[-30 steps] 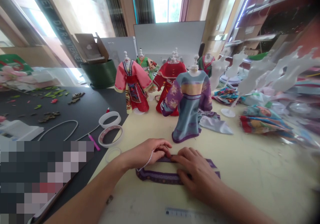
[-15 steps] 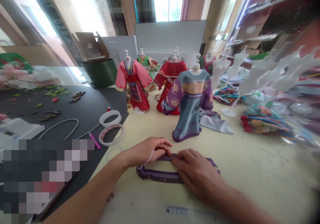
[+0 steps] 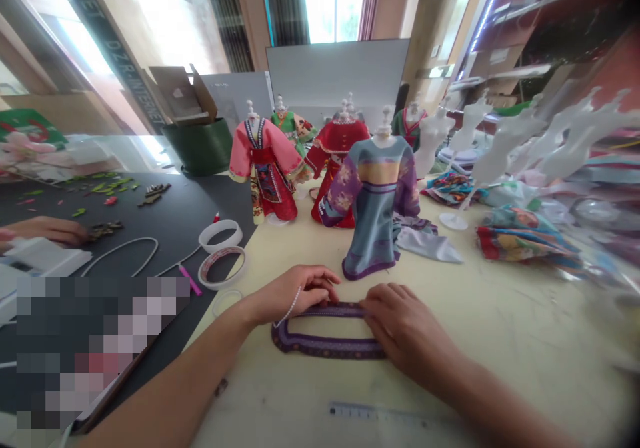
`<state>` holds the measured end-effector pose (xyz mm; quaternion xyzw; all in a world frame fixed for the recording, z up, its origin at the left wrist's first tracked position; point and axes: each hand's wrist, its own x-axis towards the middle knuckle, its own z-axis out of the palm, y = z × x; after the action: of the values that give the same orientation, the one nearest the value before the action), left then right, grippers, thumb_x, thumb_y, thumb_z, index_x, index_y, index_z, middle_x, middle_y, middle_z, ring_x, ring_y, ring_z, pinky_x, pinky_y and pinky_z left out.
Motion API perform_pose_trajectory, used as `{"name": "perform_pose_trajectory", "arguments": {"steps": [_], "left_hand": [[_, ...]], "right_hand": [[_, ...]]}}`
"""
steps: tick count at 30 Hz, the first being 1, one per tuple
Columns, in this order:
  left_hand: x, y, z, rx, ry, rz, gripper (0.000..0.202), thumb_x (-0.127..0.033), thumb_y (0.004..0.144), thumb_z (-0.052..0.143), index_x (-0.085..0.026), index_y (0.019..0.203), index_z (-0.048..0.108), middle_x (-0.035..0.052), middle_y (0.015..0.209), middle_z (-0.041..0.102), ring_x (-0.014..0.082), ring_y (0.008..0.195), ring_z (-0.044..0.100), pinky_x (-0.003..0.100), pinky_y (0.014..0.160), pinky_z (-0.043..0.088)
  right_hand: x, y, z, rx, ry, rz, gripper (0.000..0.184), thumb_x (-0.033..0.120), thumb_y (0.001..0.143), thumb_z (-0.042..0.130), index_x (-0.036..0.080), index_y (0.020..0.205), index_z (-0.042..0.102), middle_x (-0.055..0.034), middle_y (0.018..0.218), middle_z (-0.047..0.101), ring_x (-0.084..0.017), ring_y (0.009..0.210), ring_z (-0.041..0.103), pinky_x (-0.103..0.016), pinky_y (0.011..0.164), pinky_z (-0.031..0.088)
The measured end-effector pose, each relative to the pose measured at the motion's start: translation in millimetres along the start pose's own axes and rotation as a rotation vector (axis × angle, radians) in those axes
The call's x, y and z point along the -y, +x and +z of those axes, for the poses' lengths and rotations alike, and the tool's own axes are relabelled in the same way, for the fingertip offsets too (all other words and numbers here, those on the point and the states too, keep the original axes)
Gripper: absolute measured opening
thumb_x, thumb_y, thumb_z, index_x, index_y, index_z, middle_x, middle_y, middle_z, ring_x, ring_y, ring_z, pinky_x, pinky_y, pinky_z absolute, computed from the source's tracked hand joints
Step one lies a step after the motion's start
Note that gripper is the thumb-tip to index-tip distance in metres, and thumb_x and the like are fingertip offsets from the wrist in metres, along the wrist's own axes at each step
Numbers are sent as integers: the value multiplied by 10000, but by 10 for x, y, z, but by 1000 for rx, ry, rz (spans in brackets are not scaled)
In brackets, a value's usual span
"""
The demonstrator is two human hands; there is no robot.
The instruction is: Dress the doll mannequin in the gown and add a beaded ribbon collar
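Observation:
A U-shaped purple patterned fabric trim (image 3: 325, 348) lies flat on the pale table, its curved end to the left. My left hand (image 3: 300, 291) rests over its far strip, fingers curled and thumb drawn in. From the crook of that thumb a string of small white beads (image 3: 290, 311) hangs down to the trim's left end; a fine pale line runs along the far strip. My right hand (image 3: 400, 321) is bent over the trim's right part, fingertips closed on the far strip, hiding the ends. Just beyond stands a blue and purple miniature robe (image 3: 377, 215) on a stand.
A ruler (image 3: 370, 413) lies near the front. Tape rolls (image 3: 223, 268) and a pink pen (image 3: 190, 280) are at left. Another person's hand (image 3: 47, 230) is at far left. Behind are dressed mannequins (image 3: 265, 168); bare white mannequins (image 3: 505, 135) and folded fabric (image 3: 525, 235) stand right.
My right hand has slid to the right along the trim, uncovering more of the far strip. My left hand has shifted slightly. Another person's hand has appeared at far left.

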<state>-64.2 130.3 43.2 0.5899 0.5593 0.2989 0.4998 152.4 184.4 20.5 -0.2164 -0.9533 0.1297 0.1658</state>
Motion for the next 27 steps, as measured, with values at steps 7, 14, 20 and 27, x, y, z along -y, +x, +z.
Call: {"name": "perform_pose_trajectory", "arguments": {"steps": [7,14,20,27], "left_hand": [[-57,-81,-115,-35,-10,21,224,-287,820,493,-149,981,565,-4,680,624,117,620,562,224,575,429],[-311,-300,-108,-146,134,25,255,-335,808,529,-151,979,572,56,839,679,175,814,625,296,742,480],[-335,-943,185,-232,559,-25,341,-393,832,490,-299,1156,548,25,1178,595,218,1048,557,296,823,483],[213,-1262,550,-239,896,27,581,-422,834,478,-324,1366,268,29,1405,354,284,1283,317,476,1023,313]], "right_hand": [[-80,-21,-25,41,-2,12,189,137,856,426,175,860,611,-46,774,563,-173,744,500,-317,708,377],[-147,-20,-63,16,-81,51,214,146,863,411,166,803,616,-39,744,574,-161,709,507,-294,681,370],[-274,-22,-196,-91,-97,66,194,148,851,433,154,843,627,-56,794,604,-171,764,538,-291,701,380],[-339,-14,-412,-178,-23,122,200,150,850,431,163,831,630,-44,779,624,-152,709,551,-261,625,391]]}}
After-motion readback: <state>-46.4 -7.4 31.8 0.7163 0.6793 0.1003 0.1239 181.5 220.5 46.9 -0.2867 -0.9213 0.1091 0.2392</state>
